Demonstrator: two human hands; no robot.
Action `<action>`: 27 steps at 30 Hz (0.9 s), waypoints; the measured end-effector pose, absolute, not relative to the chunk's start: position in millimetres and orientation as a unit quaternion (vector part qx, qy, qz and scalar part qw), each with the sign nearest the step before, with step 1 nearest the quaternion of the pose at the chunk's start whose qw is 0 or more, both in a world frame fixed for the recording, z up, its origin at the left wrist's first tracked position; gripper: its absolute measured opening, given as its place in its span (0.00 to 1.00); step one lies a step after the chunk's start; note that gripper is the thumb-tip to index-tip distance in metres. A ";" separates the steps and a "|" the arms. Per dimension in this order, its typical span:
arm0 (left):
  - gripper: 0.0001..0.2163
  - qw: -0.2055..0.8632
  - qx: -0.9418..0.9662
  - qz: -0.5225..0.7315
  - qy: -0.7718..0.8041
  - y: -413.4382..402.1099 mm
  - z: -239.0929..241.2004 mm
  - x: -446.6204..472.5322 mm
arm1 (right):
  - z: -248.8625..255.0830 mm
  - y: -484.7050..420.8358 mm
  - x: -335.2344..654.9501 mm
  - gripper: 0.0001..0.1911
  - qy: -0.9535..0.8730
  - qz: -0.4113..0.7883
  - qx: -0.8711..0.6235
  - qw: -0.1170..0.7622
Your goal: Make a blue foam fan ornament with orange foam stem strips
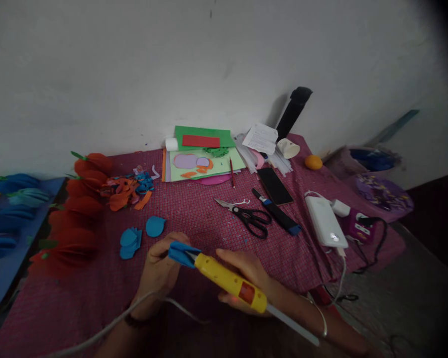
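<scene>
My right hand (248, 271) is closed around a yellow glue gun (222, 277), with a pale glue stick (293, 324) poking out of its back end. The gun's nozzle touches or sits just inside a folded blue paper piece (182, 253). That piece is pinched between the fingers of my left hand (162, 266). A small stack of blue paper cutouts (130, 243) lies left of my left hand, with a single blue cutout (156, 226) beside it. Black-handled scissors (248, 216) lie open on the cloth beyond my right hand.
Red paper pumpkin shapes (74, 219) line the left side, near paper scraps (129, 191). Coloured sheets (205, 164) lie against the wall. On the right are a box cutter (278, 214), a phone (275, 185), a white power bank (325, 221) and a power strip (360, 226) with cables.
</scene>
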State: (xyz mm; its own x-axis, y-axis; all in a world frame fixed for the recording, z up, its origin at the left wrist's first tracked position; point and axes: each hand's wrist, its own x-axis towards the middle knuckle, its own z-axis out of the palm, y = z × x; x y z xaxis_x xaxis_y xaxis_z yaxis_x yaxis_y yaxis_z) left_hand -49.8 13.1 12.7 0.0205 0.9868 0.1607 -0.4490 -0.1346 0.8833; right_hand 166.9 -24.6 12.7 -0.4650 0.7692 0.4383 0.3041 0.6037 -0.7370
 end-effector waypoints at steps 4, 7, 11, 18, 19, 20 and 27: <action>0.04 0.563 0.436 0.629 0.311 14.6 9.1 -50.4 | 9.4 -25.0 167.9 0.36 -0.806 0.281 -0.334 0.399; 0.02 0.565 0.440 0.613 0.334 13.6 7.8 -50.2 | 10.8 -23.1 167.0 0.37 -0.796 0.294 -0.336 0.410; 0.04 0.562 0.471 0.582 0.351 13.3 8.4 -50.1 | 17.4 -20.6 165.4 0.38 -0.791 0.288 -0.334 0.425; 0.06 0.568 0.476 0.602 0.297 16.2 8.0 -48.7 | 21.5 -21.7 169.3 0.36 -0.814 0.277 -0.317 0.399; 0.06 0.573 0.458 0.608 0.303 15.9 9.1 -48.1 | 20.7 -21.8 170.1 0.36 -0.812 0.273 -0.317 0.408; 0.06 0.578 0.440 0.612 0.313 15.6 10.5 -47.6 | 19.7 -21.8 170.7 0.36 -0.809 0.271 -0.319 0.414; 0.05 0.590 0.395 0.617 0.339 14.3 16.3 -48.2 | 12.3 -17.4 170.8 0.34 -0.814 0.239 -0.343 0.403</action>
State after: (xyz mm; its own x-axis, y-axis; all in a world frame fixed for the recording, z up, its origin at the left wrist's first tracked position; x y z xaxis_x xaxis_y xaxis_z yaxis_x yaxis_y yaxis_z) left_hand -48.2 14.3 16.3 0.0096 0.9961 0.0874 -0.4598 -0.0732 0.8850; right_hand 170.8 -17.4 12.3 -0.4401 0.7517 0.4912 0.3666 0.6497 -0.6659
